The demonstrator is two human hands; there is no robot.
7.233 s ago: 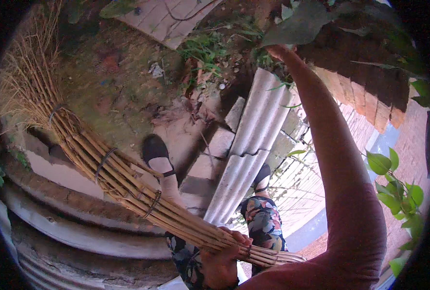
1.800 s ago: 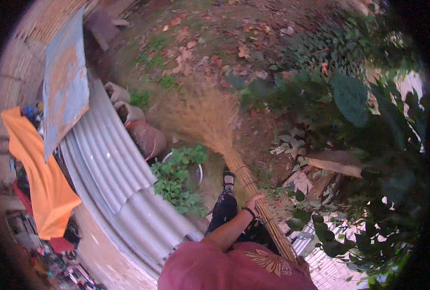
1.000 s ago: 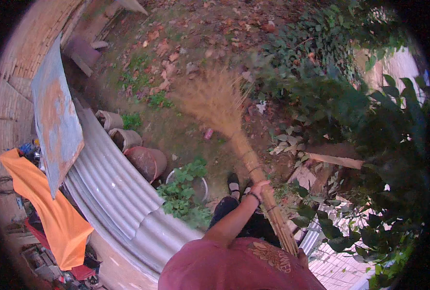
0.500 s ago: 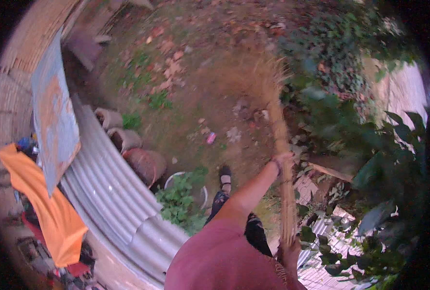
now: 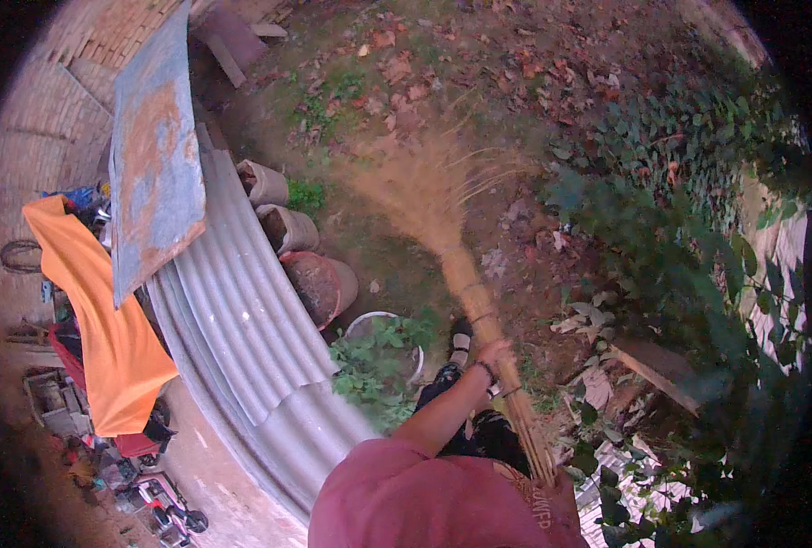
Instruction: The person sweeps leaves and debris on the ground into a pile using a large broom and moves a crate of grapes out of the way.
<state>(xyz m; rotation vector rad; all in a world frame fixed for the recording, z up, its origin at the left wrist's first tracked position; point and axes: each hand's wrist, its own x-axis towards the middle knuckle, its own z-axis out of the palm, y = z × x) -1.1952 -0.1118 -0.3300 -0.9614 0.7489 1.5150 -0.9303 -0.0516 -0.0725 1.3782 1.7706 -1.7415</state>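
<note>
My left hand (image 5: 492, 356), with a dark band at its wrist, is closed around the middle of a long straw broom (image 5: 470, 283). The broom slants from beside my torso up and leftward, its bristles fanned out and blurred over the leaf-strewn ground. At the butt end, close to my pink shirt, my right hand (image 5: 563, 491) grips the handle; most of it is hard to make out there. Dry leaves (image 5: 406, 87) and bare soil lie around the bristles. One dark shoe (image 5: 461, 340) shows beside my left hand.
Corrugated sheets (image 5: 241, 301) run along the left, with a rusty flat metal sheet (image 5: 159, 155) over them. Clay pots (image 5: 319, 283) and a leafy plant (image 5: 383, 365) in a white-rimmed pot border them. An orange cloth (image 5: 104, 320) hangs farther left. Green foliage (image 5: 670, 247) and a plank (image 5: 657, 374) are right.
The broom has swung left, its bristles sweeping from upper right toward the middle. My left hand has come down and nearer to me. The whole view has shifted somewhat.
</note>
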